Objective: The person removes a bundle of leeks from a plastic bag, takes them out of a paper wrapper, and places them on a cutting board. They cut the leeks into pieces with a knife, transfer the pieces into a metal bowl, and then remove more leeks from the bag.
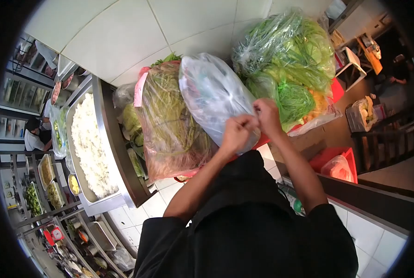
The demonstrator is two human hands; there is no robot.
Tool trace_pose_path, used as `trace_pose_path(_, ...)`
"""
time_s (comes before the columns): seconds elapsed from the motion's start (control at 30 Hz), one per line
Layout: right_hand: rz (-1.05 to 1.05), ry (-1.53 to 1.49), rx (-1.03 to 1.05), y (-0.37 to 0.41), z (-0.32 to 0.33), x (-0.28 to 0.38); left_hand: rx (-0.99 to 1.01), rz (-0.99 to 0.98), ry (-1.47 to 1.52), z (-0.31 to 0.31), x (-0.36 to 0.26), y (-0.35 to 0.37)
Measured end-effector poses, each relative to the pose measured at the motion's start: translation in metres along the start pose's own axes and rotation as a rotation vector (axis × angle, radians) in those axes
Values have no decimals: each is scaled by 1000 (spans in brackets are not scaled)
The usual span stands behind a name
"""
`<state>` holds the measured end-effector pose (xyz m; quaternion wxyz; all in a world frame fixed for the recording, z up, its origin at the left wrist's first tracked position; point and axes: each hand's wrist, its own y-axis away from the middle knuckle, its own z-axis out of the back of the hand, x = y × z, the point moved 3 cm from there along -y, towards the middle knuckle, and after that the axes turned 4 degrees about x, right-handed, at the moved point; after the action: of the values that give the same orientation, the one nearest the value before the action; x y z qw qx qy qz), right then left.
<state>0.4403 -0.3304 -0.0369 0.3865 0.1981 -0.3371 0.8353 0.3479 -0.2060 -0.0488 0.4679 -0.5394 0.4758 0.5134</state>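
Note:
A filled whitish plastic bag (211, 88) lies in front of me; its contents are blurred by the film. At its near right end my left hand (238, 132) is closed, fingers pinched on the bag's plastic. My right hand (267, 115) is closed beside it, also at the bag's edge, the two hands almost touching. Left of this bag lies a large clear bag of leafy greens (170, 116), partly in pinkish plastic. To the right, another big clear bag of greens (295, 46) leans against the wall, with a smaller green-tinted bag (294, 99) before it.
On the left stands a metal tray of white, crumbly food (91, 143). Shelves with food containers (44, 190) run along the far left, where a person (36, 134) is at work. A red bin (336, 164) and a stool (353, 65) are at the right.

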Motion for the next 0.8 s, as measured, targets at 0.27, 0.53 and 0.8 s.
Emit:
trace_pose_path(0.27, -270, -19, -25, -54, 30, -61, 5, 124, -107, 11, -17, 22)
trace_pose_path(0.53, -263, -165, 24, -105, 26, -91, -412, 13, -654, 20, -34, 42)
trace_pose_path(0.8, 111, -282, -17, -142, 23, -67, -504, 65, -1264, 22, -62, -90)
